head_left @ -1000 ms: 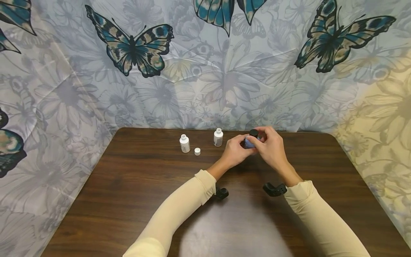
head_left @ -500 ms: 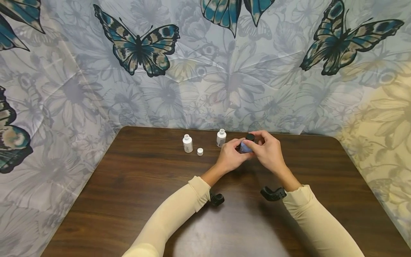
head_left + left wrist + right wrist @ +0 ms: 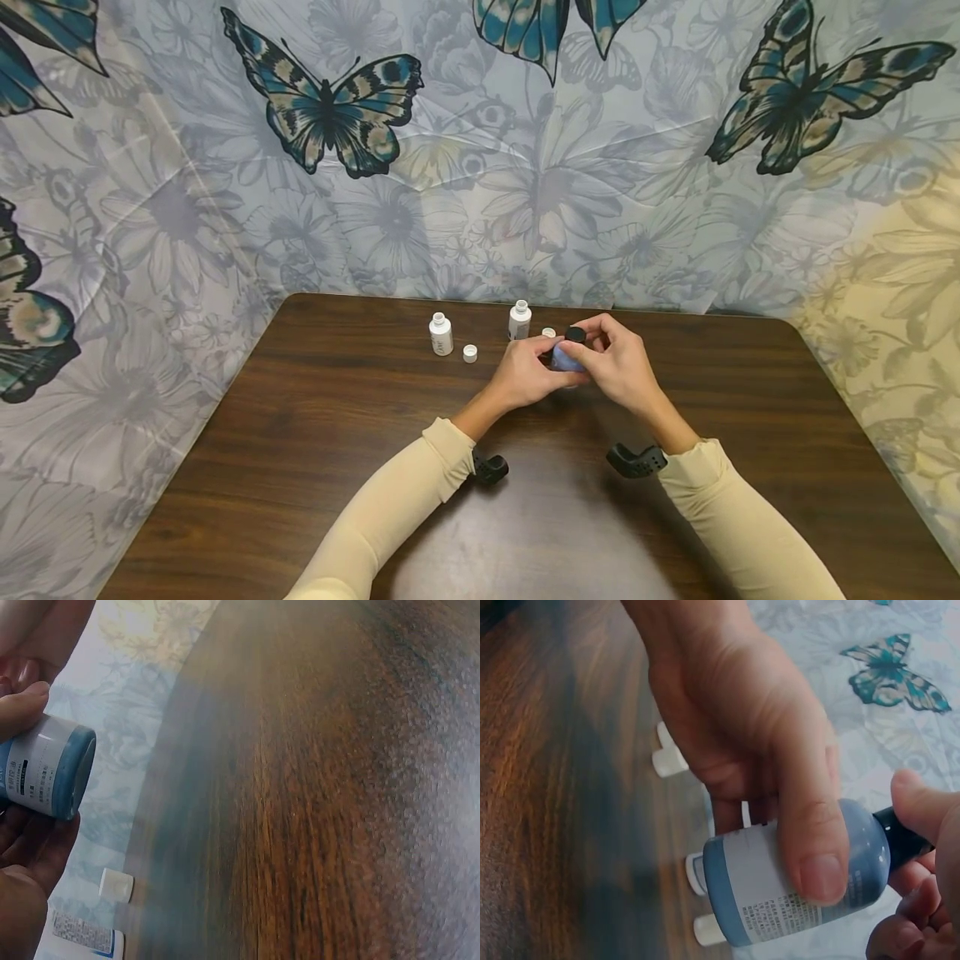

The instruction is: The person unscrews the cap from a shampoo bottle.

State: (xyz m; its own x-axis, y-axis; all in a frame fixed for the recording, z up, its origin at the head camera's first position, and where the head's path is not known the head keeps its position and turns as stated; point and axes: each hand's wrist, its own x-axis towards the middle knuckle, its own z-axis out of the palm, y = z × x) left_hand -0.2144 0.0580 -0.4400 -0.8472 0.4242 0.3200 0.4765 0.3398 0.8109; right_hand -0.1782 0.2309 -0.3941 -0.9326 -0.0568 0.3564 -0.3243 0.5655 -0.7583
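Note:
A blue bottle with a pale printed label and a black cap is held between both hands over the far part of the table. My left hand grips its body, the thumb lying across the label in the right wrist view. My right hand pinches the black cap between thumb and fingers. The left wrist view shows the bottle's round base tilted towards the camera. Just behind the hands, a white cap lies partly hidden.
Two uncapped white bottles, one on the left and one nearer the hands, stand towards the table's back edge. Another white cap lies between them. A butterfly-print cloth hangs behind the wooden table.
Both hands have moved left and a little nearer with the blue bottle, keeping their hold. The white cap behind them has come into sight; the left white bottle stays in place.

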